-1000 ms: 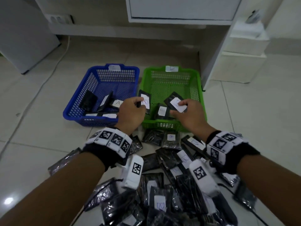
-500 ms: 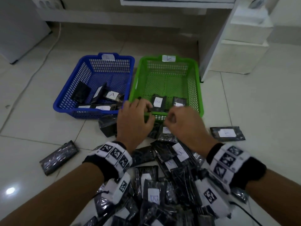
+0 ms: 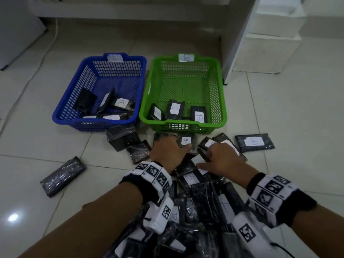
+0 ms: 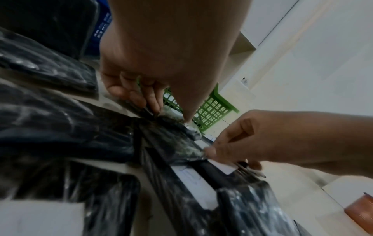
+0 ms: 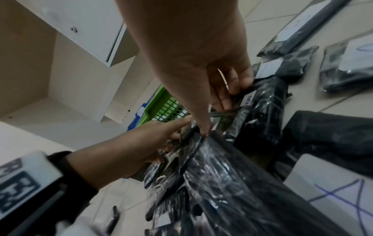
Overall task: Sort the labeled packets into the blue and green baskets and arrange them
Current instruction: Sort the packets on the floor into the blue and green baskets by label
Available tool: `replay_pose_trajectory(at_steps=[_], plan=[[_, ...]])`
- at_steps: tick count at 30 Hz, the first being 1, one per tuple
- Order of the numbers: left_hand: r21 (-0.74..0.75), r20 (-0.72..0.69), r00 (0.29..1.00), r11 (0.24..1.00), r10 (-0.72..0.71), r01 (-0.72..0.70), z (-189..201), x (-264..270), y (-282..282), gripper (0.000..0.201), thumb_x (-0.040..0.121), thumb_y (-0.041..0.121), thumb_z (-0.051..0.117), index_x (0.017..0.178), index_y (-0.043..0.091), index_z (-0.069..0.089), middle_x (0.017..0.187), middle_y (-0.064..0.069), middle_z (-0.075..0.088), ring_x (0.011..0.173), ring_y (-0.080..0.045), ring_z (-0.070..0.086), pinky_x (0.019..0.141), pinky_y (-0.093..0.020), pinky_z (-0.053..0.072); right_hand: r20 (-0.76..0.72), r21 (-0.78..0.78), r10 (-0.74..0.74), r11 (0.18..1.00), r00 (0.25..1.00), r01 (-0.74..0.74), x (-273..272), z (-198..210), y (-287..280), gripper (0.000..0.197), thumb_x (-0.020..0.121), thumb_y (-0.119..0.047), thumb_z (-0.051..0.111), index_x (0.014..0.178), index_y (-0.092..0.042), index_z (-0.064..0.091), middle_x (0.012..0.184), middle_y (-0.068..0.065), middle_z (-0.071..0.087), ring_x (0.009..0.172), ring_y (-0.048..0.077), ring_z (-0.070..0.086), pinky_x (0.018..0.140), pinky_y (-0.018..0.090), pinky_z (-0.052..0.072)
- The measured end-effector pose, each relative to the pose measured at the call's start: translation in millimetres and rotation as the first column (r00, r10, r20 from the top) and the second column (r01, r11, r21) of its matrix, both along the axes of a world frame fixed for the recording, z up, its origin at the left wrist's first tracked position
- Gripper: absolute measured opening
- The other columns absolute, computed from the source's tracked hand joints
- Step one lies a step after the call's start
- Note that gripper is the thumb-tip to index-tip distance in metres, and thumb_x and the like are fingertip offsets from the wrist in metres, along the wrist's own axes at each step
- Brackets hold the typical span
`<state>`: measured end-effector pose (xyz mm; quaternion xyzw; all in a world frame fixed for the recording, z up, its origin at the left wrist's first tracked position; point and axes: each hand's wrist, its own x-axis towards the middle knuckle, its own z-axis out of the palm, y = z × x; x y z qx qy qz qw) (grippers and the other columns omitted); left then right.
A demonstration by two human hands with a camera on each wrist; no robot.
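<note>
The blue basket [image 3: 93, 122] holds several black packets, one labelled A [image 3: 121, 103]. To its right, the green basket [image 3: 162, 124] holds three packets [image 3: 175, 109] at its near wall. A pile of black labelled packets [image 3: 201, 194] covers the floor in front of me. My left hand [image 3: 176, 144] is on the pile's far edge, just before the green basket, pinching the edge of a black packet [image 4: 161, 121]. Beside it, my right hand [image 3: 206, 157] grips another black packet [image 5: 260, 102] between thumb and fingers [image 5: 222, 99].
Loose packets lie apart from the pile: one labelled B [image 3: 254, 142] to the right, one [image 3: 62, 175] far left, two [image 3: 122, 136] before the blue basket. A white cabinet panel [image 3: 240, 34] stands right of the green basket. A white cable [image 3: 37, 66] runs along the floor on the left.
Both hands have drawn back from the green basket to the floor pile. The packets they carried now lie in the green basket, and each hand has taken hold of a new packet.
</note>
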<state>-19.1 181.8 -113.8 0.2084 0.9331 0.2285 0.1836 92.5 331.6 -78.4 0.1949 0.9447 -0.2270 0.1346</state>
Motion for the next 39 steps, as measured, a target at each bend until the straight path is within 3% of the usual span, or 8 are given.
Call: replay_pose_trajectory(at_steps=[6,10,13,21,25,29,33,39], plan=[[0.031,0.188,0.982,0.999,0.023,-0.03,18.0,-13.9,-6.2,0.057,0.067,0.066,0.081,0.069,0.012,0.066,0.073,-0.003,0.069,0.068,-0.021,0.068,0.064,-0.038,0.054,0.02,-0.122,-0.112,0.986,0.993,0.114,-8.3,7.5,12.7,0.019,0.07,-0.023,0.084,0.08,-0.008,0.078,0.083,0.006,0.075,0.083,0.019,0.07,0.067,0.024,0.053],[0.135,0.173,0.984,0.988,0.053,-0.076,22.1,-2.7,-18.5,0.053,0.064,0.061,0.086,0.083,0.016,0.068,0.079,-0.001,0.072,0.074,-0.019,0.068,0.069,-0.038,0.055,0.083,-0.13,-0.043,0.99,0.996,0.053,-9.8,8.5,7.4,0.039,0.068,-0.034,0.084,0.058,-0.008,0.056,0.054,0.003,0.052,0.055,0.017,0.053,0.049,0.024,0.041],[0.238,0.274,0.959,0.962,0.067,-0.135,28.4,0.7,-31.0,0.049,0.064,0.045,0.092,0.094,0.025,0.059,0.089,0.004,0.072,0.084,-0.015,0.07,0.073,-0.033,0.056,0.117,-0.018,0.091,0.996,0.989,-0.089,-4.0,2.3,-10.0,0.056,0.071,-0.055,0.077,0.059,-0.018,0.036,0.062,-0.005,0.041,0.071,0.019,0.051,0.055,0.026,0.034],[0.527,0.555,0.831,0.778,-0.011,-0.342,99.4,-30.7,-69.4,0.019,0.086,0.012,0.074,0.104,0.017,0.069,0.095,-0.003,0.075,0.083,-0.021,0.071,0.072,-0.03,0.059,0.255,-0.445,0.087,0.895,0.963,0.038,-29.0,75.8,18.1,0.03,0.072,-0.031,0.086,0.093,-0.013,0.074,0.083,0.004,0.076,0.073,0.018,0.072,0.066,0.028,0.054],[0.555,0.424,0.882,0.711,0.205,-0.432,99.3,-64.2,-59.8,0.022,0.09,0.022,0.074,0.112,0.021,0.073,0.091,0.001,0.077,0.084,-0.019,0.072,0.082,-0.038,0.061,0.054,-0.582,-0.254,0.778,0.966,0.237,-60.5,88.5,40.7,0.032,0.071,-0.029,0.086,0.092,-0.008,0.072,0.079,0.004,0.075,0.069,0.016,0.069,0.063,0.028,0.055],[0.517,0.241,0.937,0.783,0.254,-0.345,81.8,-88.2,-37.5,0.039,0.089,0.025,0.076,0.126,0.018,0.065,0.111,-0.006,0.074,0.097,-0.021,0.072,0.087,-0.039,0.06,-0.154,-0.58,-0.585,0.706,0.796,0.406,-98.2,67.5,43.6,0.033,0.064,-0.027,0.092,0.084,-0.008,0.073,0.085,0.008,0.075,0.076,0.021,0.073,0.07,0.037,0.062],[0.473,0.094,0.963,0.839,0.254,-0.268,65.6,-93.1,-11.9,0.042,0.092,0.02,0.073,0.131,0.011,0.062,0.122,-0.009,0.069,0.107,-0.017,0.066,0.096,-0.035,0.055,-0.228,-0.517,-0.606,0.738,0.762,0.433,-115.5,58.8,39.6,0.026,0.071,-0.029,0.088,0.067,-0.019,0.064,0.082,0.002,0.071,0.081,0.018,0.071,0.081,0.037,0.06],[0.34,-0.128,0.963,0.923,0.235,-0.18,58.7,-91.1,0.9,0.048,0.094,0.021,0.068,0.139,0.007,0.055,0.133,-0.009,0.064,0.121,-0.023,0.06,0.098,-0.029,0.046,-0.296,-0.214,-0.442,0.895,0.847,0.392,-123.1,63.7,38.8,0.048,0.086,-0.033,0.074,0.117,0.002,0.063,0.121,0.015,0.065,0.108,0.026,0.061,0.087,0.032,0.049]])
